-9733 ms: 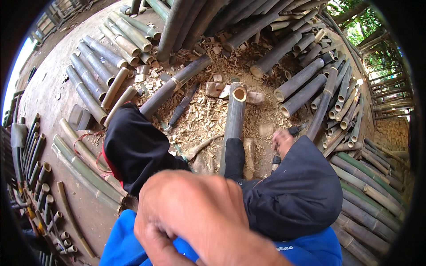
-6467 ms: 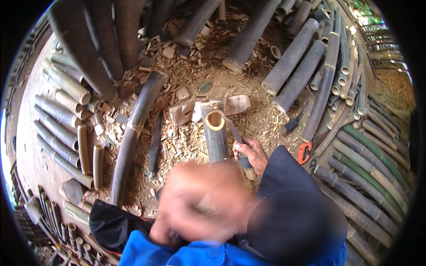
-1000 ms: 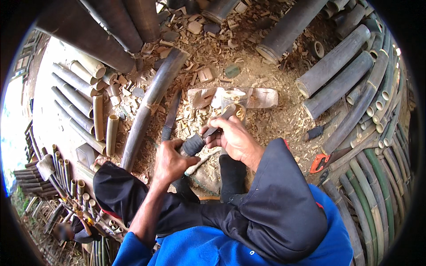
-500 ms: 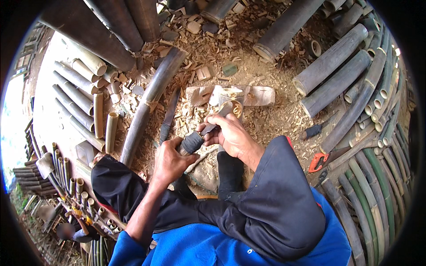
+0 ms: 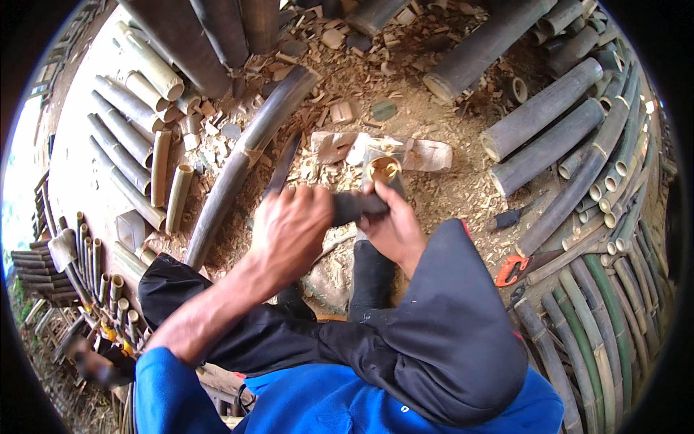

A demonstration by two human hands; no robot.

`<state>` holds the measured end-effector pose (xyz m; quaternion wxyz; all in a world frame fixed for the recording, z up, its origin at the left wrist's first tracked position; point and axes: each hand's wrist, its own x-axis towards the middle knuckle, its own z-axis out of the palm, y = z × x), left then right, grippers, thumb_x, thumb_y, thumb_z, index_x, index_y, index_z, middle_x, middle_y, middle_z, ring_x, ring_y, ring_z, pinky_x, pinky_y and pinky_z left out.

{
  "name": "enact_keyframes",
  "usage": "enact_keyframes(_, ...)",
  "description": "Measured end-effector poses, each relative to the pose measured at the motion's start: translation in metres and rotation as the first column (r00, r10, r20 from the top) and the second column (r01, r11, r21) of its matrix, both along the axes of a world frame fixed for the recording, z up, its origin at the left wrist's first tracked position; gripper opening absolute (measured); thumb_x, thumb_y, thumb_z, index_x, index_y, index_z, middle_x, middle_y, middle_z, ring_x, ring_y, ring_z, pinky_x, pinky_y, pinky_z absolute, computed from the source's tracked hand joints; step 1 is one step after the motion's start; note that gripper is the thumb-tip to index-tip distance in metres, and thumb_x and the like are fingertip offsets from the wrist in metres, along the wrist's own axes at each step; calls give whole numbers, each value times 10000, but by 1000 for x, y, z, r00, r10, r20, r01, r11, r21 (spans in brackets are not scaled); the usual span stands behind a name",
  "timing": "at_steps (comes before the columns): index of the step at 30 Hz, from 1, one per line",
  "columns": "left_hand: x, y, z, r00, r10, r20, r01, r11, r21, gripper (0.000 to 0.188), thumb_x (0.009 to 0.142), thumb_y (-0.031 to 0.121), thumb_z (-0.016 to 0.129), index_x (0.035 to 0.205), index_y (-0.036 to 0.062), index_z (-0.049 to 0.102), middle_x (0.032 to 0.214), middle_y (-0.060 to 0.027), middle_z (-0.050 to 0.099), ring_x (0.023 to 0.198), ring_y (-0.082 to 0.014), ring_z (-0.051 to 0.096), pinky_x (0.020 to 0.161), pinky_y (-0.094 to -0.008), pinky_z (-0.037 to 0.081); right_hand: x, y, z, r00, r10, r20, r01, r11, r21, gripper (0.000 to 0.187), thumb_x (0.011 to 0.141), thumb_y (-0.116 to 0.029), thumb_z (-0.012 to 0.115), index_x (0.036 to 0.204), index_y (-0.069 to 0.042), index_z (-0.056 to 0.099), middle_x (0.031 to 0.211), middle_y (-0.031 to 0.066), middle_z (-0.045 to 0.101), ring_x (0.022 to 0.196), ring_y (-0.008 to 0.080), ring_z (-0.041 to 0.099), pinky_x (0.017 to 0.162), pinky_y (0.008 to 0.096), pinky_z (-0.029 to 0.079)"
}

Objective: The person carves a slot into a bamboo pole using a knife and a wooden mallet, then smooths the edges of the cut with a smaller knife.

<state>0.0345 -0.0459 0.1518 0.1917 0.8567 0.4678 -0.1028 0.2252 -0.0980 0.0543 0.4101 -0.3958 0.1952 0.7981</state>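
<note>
My left hand [image 5: 293, 220] is closed around a tool with a thick black-wrapped handle [image 5: 347, 208], held crosswise in front of my knees. At the tool's right end, my right hand [image 5: 394, 228] curls its fingers around it, thumb on top. The blade is mostly hidden by the hands, so the exact kind of tool cannot be told. Just beyond my hands stands a short bamboo tube [image 5: 383, 168], its open end toward me with pale shavings inside. It rests against a pale notched wooden block [image 5: 428, 155]. A long knife [image 5: 284, 165] lies on the ground beyond my left hand.
A long dark bamboo pole [image 5: 242, 163] slants at the left. Cut bamboo sections [image 5: 542, 108] are stacked at the right, near a red-handled saw [image 5: 515, 269] and a black-handled knife [image 5: 506, 219]. Wood chips [image 5: 426, 195] cover the ground. Another person [image 5: 101, 362] is at the lower left.
My left hand has turned over and moved up, its knuckles now uppermost around the handle. The tool has swung to lie nearly level, and my right hand has shifted slightly right.
</note>
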Motion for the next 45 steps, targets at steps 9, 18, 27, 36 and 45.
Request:
enact_keyframes(9, 13, 33, 50, 955, -172, -242, 141, 980, -139, 94, 810, 63, 675, 892, 20, 658, 799, -102, 698, 793, -206, 716, 643, -336, 547, -4, -16, -7, 938, -11, -348, 35, 997, 63, 297, 1067, -265, 515, 1222, -26, 598, 1097, 117, 687, 834, 188, 679, 779, 317, 595)
enact_keyframes(18, -38, -5, -32, 970, 221, 104, -114, 787, -606, 191, 748, 145, 667, 831, -27, 663, 755, -230, 675, 782, -412, 702, 734, -481, 572, 15, 5, 8, 961, 277, 5, -277, 960, 42, 265, 1011, -146, 534, 1075, 80, 657, 968, 179, 709, 822, 260, 723, 757, 399, 632)
enact_keyframes(27, 95, -133, -56, 451, 892, -4, -515, 257, -818, 502, 758, 200, 809, 1106, -89, 589, 911, -270, 703, 878, -388, 708, 831, -465, 544, 59, 28, 11, 324, 784, 530, -882, 452, -131, 256, 952, -249, 547, 914, -15, 645, 772, 99, 691, 569, 155, 632, 505, 312, 559)
enact_keyframes(36, -30, -23, -60, 791, 604, -94, -526, 595, -608, 429, 694, 179, 809, 1071, -2, 712, 880, -184, 745, 817, -308, 742, 790, -431, 576, -6, 16, -7, 894, 314, 320, -397, 887, 237, 235, 1037, -195, 531, 1105, 8, 627, 965, 133, 694, 746, 206, 681, 684, 386, 618)
enact_keyframes(45, 75, 56, 34, 944, -108, -312, 141, 986, 85, 76, 804, 116, 723, 803, 48, 688, 742, -117, 702, 709, -278, 694, 666, -425, 526, -11, 10, -28, 921, -275, -275, 308, 948, 81, 201, 1022, -225, 557, 1134, -83, 644, 1050, 106, 712, 902, 210, 700, 808, 413, 605)
